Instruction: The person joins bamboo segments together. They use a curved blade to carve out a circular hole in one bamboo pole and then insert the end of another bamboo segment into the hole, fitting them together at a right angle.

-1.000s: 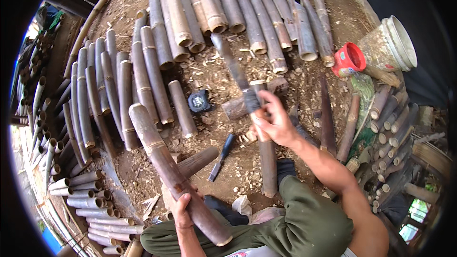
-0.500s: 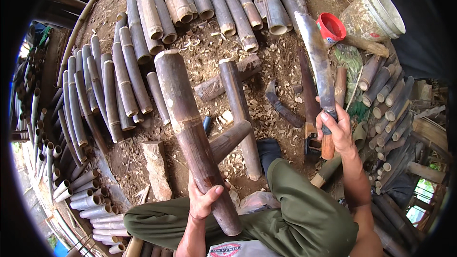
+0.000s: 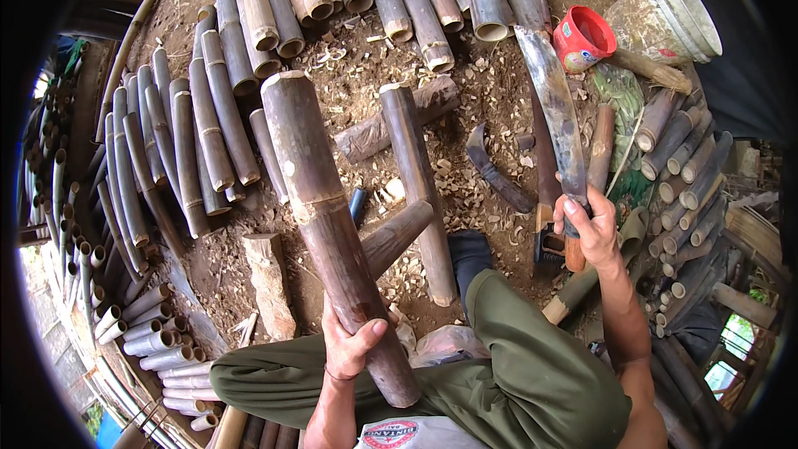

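My left hand (image 3: 351,344) is wrapped round the lower part of a dark brown bamboo tube (image 3: 322,216), which slants up and away over the ground. One pale node ring shows partway along it. In my right hand (image 3: 592,229) is a machete (image 3: 555,108), gripped by its dark and wooden handle, with the broad stained blade pointing up and slightly left. Blade and tube are well apart. Behind the held tube, a short bamboo piece (image 3: 394,241) crosses a longer dark bamboo tube (image 3: 420,191) lying on the ground.
Rows of cut bamboo (image 3: 224,116) lie ahead and left, with more stacked at right (image 3: 690,191). A curved sickle (image 3: 497,173), a saw (image 3: 547,237), a wrapped log (image 3: 399,118) and a wood block (image 3: 270,283) rest among chips. A red tub (image 3: 583,38) stands beside a dirty bucket (image 3: 665,17).
The view has shifted slightly, moving the ground things a little. Both hands keep their grips; the tube and the machete are held almost as before.
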{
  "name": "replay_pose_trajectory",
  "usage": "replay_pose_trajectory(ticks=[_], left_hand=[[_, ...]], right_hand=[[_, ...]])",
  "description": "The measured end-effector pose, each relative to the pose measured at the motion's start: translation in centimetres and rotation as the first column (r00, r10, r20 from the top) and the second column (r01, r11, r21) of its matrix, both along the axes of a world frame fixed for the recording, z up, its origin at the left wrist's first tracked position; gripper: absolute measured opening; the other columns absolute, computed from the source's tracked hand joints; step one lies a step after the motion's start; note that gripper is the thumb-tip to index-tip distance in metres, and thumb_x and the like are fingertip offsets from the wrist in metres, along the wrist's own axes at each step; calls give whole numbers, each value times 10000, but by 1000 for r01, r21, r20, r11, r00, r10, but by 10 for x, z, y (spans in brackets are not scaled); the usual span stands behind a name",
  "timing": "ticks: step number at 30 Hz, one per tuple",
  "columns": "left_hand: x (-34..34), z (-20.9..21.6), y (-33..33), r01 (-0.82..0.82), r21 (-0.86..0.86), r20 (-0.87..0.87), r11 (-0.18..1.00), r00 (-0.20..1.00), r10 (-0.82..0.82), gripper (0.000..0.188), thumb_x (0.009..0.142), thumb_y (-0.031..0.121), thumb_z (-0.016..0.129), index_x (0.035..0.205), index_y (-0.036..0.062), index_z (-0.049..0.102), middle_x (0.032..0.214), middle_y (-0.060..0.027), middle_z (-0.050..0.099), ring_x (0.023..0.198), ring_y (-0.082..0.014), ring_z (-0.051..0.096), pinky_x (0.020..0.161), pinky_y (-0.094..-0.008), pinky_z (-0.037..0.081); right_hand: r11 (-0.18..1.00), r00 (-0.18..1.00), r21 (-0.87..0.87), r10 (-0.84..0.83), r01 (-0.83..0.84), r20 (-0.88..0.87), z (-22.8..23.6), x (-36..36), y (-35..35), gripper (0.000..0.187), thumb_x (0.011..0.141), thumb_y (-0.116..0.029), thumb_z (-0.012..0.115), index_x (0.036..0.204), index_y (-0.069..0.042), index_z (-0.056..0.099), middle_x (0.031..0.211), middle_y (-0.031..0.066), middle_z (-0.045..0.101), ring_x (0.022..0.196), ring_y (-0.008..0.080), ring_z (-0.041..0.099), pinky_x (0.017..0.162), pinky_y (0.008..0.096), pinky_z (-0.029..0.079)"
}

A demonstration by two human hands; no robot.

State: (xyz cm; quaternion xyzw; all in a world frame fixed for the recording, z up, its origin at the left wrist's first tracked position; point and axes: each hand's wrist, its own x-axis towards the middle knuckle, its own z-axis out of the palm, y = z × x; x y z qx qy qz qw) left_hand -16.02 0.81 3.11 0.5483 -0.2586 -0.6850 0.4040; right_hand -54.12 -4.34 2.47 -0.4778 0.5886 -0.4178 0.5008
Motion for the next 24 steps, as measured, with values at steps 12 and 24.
replay_pose_trajectory(ticks=[12,24], left_hand=[[3,4,-7,-25,66,-25,998,999,27,712,695,273,823,1222,-18,444,952,-153,621,776,-258,697,652,-387,609],[2,10,-15,-16,79,-13,997,1000,17,651,740,244,803,1219,-8,441,927,-131,630,759,-231,686,674,-369,597]], right_hand=[[960,756,-31,199,-279,-624,-12,-17,0,254,929,-192,638,1067,20,655,883,137,651,727,271,661,708,352,541],[544,159,120,438,-830,-885,-29,0,-39,238,807,-246,728,1013,-151,657,774,46,552,699,254,641,582,406,533]])
